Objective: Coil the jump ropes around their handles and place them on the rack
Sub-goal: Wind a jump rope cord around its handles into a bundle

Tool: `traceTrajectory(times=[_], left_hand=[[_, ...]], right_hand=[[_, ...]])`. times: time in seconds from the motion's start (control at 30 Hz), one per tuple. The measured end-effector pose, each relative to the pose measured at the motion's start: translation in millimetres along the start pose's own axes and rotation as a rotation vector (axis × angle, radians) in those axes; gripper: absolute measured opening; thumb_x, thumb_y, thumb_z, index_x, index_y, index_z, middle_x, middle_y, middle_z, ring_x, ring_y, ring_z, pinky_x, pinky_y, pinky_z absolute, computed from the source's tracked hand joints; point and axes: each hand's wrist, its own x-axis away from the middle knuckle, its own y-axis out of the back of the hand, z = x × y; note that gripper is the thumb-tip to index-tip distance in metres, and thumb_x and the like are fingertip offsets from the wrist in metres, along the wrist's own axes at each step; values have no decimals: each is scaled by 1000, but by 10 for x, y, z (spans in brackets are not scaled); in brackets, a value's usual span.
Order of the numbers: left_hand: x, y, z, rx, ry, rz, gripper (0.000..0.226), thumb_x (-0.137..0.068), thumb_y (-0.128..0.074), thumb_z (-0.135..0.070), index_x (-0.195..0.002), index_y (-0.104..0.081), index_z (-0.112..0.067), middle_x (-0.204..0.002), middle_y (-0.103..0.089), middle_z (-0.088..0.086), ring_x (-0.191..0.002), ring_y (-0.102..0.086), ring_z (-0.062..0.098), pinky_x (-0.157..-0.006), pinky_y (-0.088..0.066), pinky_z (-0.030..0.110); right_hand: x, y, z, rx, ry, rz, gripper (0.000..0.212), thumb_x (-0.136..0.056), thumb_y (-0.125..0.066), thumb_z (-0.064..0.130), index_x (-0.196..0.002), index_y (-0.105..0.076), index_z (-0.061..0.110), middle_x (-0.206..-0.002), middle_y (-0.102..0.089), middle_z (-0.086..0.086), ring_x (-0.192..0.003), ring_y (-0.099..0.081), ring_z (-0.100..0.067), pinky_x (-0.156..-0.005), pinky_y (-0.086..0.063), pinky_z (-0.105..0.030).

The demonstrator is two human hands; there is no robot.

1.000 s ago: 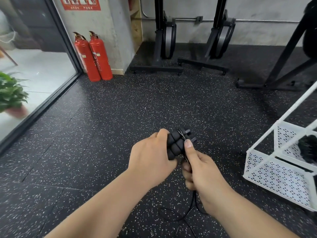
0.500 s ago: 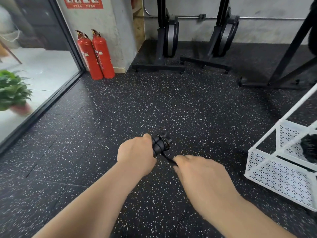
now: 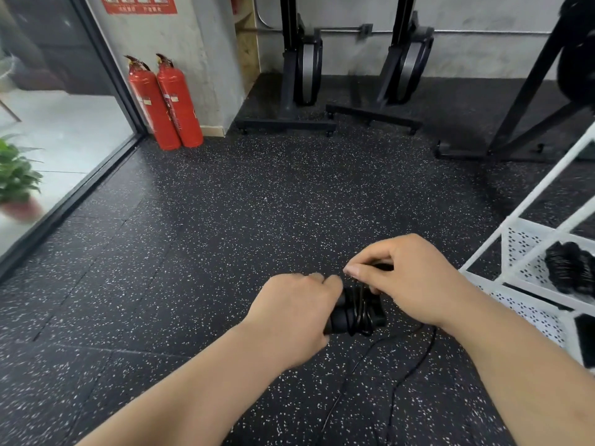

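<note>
The left hand [image 3: 291,317] is gripping a pair of black handles [image 3: 339,318], fingers curling round them, holding them side by side above the floor [image 3: 225,226]. The right hand [image 3: 415,278] is hovering just over the handles' free end, thumb and forefinger pinching the thin black rope [image 3: 360,304]. Several turns of rope are lying around the handles, and the loose rest is trailing down under the right wrist onto the dark speckled floor. To the right, a white perforated rack [image 3: 528,252] is standing near the hands, with another black coiled bundle [image 3: 570,268] sitting on one of its shelves. Farther off, two red extinguishers [image 3: 164,101] are standing against the wall, and a green plant [image 3: 16,178] is showing at the left edge.
</note>
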Motion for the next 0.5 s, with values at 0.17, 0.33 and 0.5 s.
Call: traceTrajectory(times=[0.17, 0.33, 0.5], left_hand=[[16, 51, 52, 50, -138, -148, 49, -90, -71, -50, -124, -47, -26, -114, -59, -6, -102, -63, 20, -83, -49, 36], [34, 90, 57, 205, -143, -202, 52, -84, -63, -62, -121, -50, -28, -108, -60, -12, -96, -63, 15, -81, -52, 33], [64, 182, -24, 530, 31, -84, 46, -83, -69, -69, -112, -48, -39, -94, -60, -18, -85, -57, 4, -80, -47, 26]], right_hand=[[11, 127, -56, -211, -10, 68, 1, -91, -83, 34, -90, -83, 33, -89, -80, 11, -88, -75, -7, -94, -58, -35], [21, 226, -108, -400, -43, 151, 25, -82, -81, 47, -97, -83, 27, -99, -79, -7, -92, -73, -16, -97, -55, -41], [-26, 160, -173, -627, -134, 166, 28, -90, -73, 45, -97, -80, 19, -92, -75, -3, -83, -70, -14, -80, -50, -32]])
